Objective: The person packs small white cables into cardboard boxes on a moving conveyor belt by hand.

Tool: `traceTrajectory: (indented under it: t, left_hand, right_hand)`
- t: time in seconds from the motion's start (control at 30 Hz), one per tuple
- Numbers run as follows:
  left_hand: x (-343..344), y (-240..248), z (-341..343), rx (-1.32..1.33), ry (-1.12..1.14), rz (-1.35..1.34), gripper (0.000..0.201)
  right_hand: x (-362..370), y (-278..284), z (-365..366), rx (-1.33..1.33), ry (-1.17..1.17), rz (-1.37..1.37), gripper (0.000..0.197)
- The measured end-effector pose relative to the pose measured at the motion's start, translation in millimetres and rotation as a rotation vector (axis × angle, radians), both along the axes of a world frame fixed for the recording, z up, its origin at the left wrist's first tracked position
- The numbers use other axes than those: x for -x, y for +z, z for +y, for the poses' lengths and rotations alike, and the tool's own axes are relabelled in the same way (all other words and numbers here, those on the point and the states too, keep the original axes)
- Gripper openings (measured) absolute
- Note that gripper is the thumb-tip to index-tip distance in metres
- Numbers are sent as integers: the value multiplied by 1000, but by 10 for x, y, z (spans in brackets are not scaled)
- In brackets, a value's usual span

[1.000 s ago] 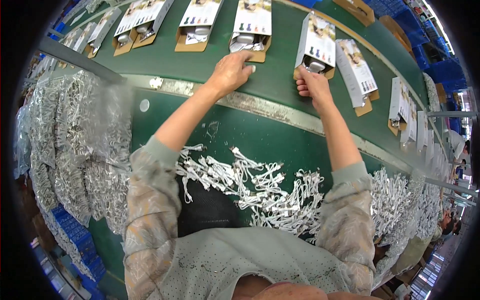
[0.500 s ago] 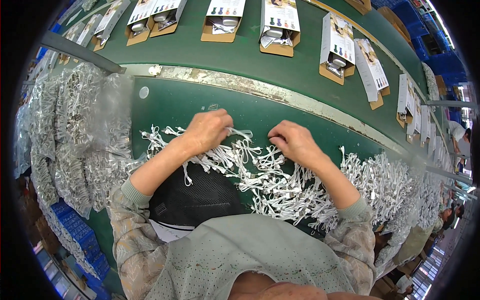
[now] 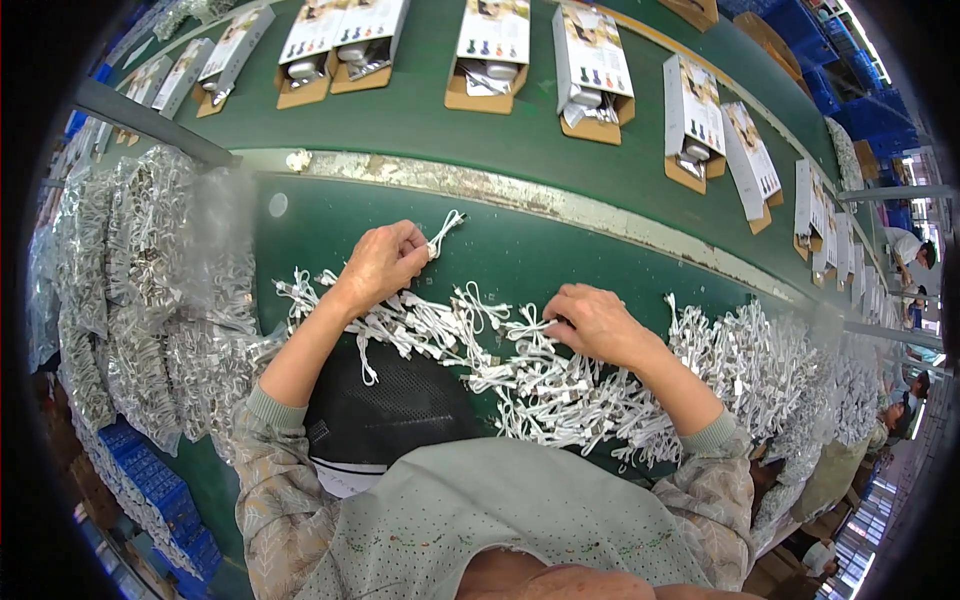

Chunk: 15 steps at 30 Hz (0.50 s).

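A bundled white cable (image 3: 446, 234) sticks out from the closed fingers of my left hand (image 3: 385, 262), above the green tabletop (image 3: 340, 212). My right hand (image 3: 597, 325) is at the far edge of a heap of white cables (image 3: 580, 395), its thumb and fingertips drawn together. A cable end lies right at those fingertips; whether they grip it cannot be made out. More bundled cables spread below my left hand. A black mesh cap (image 3: 385, 410) lies close to my body, below my left forearm.
Open boxes (image 3: 490, 50) with white devices in them stand on the green belt (image 3: 420, 110) beyond a worn rail (image 3: 480, 185). Clear bags of cables (image 3: 150, 250) are stacked at the left, above blue cartons (image 3: 150, 470). Another cable pile (image 3: 750, 370) lies at the right.
My left hand has moved slightly left, and the cable in it now points up and away. My right hand has come down nearer to the heap. The boxes have shifted right in view.
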<state>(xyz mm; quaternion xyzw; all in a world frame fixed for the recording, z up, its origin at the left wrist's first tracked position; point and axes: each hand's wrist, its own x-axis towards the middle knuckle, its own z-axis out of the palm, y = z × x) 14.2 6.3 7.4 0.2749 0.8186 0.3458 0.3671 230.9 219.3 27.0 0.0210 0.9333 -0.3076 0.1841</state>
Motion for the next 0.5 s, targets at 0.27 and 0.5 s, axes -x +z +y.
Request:
traceTrajectory:
  t: [0.27,0.5]
  left_hand:
    - [428,2,251,-220,255,27,17]
    - [1005,-133,952,-202,390,186,20]
  right_hand:
    - [938,-99,431,971,-831,27,19]
    - [1901,-596,838,1042,-1232,200,18]
